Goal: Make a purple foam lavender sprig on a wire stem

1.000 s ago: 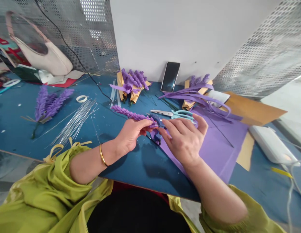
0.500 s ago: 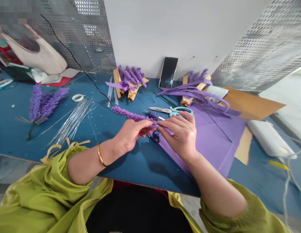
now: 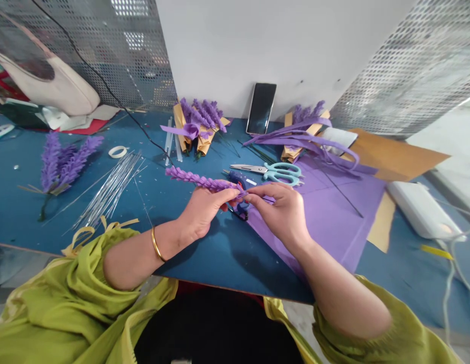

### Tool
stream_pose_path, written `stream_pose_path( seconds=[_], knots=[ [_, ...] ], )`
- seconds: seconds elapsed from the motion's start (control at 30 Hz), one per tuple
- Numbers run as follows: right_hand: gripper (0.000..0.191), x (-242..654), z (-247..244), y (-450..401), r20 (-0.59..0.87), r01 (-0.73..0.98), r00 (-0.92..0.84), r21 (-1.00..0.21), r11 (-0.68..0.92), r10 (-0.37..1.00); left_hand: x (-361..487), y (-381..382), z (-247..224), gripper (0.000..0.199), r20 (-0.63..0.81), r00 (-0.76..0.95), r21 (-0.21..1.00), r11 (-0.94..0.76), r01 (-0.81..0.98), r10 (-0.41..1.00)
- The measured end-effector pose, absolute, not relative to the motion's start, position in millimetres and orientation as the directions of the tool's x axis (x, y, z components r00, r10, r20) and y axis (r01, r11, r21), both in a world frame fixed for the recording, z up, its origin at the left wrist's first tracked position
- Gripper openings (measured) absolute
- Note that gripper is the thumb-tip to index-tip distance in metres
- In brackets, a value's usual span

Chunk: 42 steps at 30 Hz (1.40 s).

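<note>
A purple artificial lavender spike [image 3: 193,178] lies across the fingers of my left hand [image 3: 206,207], its tip pointing left. My left thumb presses on the spike near its lower end. My right hand [image 3: 282,210] pinches that same lower end between thumb and forefinger, so the two hands nearly meet. Exactly what the right fingertips grip there is too small to make out. Just behind the hands lie a dark blue glue gun [image 3: 239,178], partly hidden, and scissors with light blue handles [image 3: 282,173]. Under my right hand spreads a purple sheet [image 3: 333,217].
Left on the blue table [image 3: 117,253] are silver wires [image 3: 109,192], a tape roll [image 3: 117,151] and a lavender bunch [image 3: 64,167]. Wrapped bouquets [image 3: 202,121], a phone [image 3: 261,108] and purple strips [image 3: 311,140] sit at the back. A white device [image 3: 422,210] lies right.
The view has shifted slightly. My right fingers have drawn closer together at the lower end of the lavender, and the scissor handles show more fully now. My left hand keeps its hold.
</note>
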State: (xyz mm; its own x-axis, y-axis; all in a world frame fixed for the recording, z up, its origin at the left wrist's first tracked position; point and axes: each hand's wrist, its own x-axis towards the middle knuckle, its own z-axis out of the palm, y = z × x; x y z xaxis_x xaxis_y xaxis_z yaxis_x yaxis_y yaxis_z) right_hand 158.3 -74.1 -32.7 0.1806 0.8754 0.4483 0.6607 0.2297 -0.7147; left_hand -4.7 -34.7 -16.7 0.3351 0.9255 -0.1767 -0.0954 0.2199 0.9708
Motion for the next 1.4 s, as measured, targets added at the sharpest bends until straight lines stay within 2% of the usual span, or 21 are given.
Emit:
stream_pose_path(
  seconds=[0.27, 0.4, 0.5, 0.6, 0.77, 0.9, 1.0, 1.17, 1.4],
  knots=[
    [0.008, 161, -27, -75, 0.201, 0.411, 0.229, -0.907, 0.093, 0.952, -3, -36, -17, 0.008, -0.056, 0.325, 0.993, 0.085, -0.077, 0.944],
    [0.008, 164, -24, -73, 0.117, 0.291, 0.204, -0.955, 0.054, 0.972, -5, -36, -18, 0.008, 0.023, 0.345, 0.999, -0.005, -0.051, 0.939],
    [0.006, 165, -23, -72, 0.172, 0.269, 0.166, -0.955, 0.123, 0.971, -6, -36, -19, 0.009, 0.020, 0.344, 0.999, -0.003, -0.051, 0.939],
    [0.008, 166, -24, -73, 0.321, 0.366, 0.177, -0.899, 0.240, 0.930, -6, -36, -19, 0.014, -0.005, 0.346, 0.993, 0.047, -0.113, 0.938],
    [0.012, 163, -24, -77, 0.574, 0.617, 0.118, -0.682, 0.393, 0.811, -8, -35, -17, 0.027, -0.106, 0.324, 0.964, 0.176, -0.197, 0.940],
    [0.015, 162, -25, -77, 0.694, 0.761, 0.035, -0.485, 0.431, 0.719, -12, -32, -11, 0.018, -0.205, 0.366, 0.951, 0.274, -0.146, 0.908],
    [0.015, 163, -27, -77, 0.735, 0.818, 0.000, -0.389, 0.423, 0.678, -15, -31, -8, 0.013, -0.245, 0.403, 0.937, 0.322, -0.135, 0.882],
    [0.014, 165, -28, -76, 0.710, 0.810, -0.012, -0.406, 0.424, 0.704, -16, -31, -4, 0.010, -0.175, 0.398, 0.958, 0.250, -0.144, 0.900],
    [0.015, 162, -25, -78, 0.631, 0.723, 0.044, -0.555, 0.412, 0.774, -16, -32, -3, 0.010, -0.092, 0.363, 0.990, 0.124, -0.066, 0.927]
  ],
)
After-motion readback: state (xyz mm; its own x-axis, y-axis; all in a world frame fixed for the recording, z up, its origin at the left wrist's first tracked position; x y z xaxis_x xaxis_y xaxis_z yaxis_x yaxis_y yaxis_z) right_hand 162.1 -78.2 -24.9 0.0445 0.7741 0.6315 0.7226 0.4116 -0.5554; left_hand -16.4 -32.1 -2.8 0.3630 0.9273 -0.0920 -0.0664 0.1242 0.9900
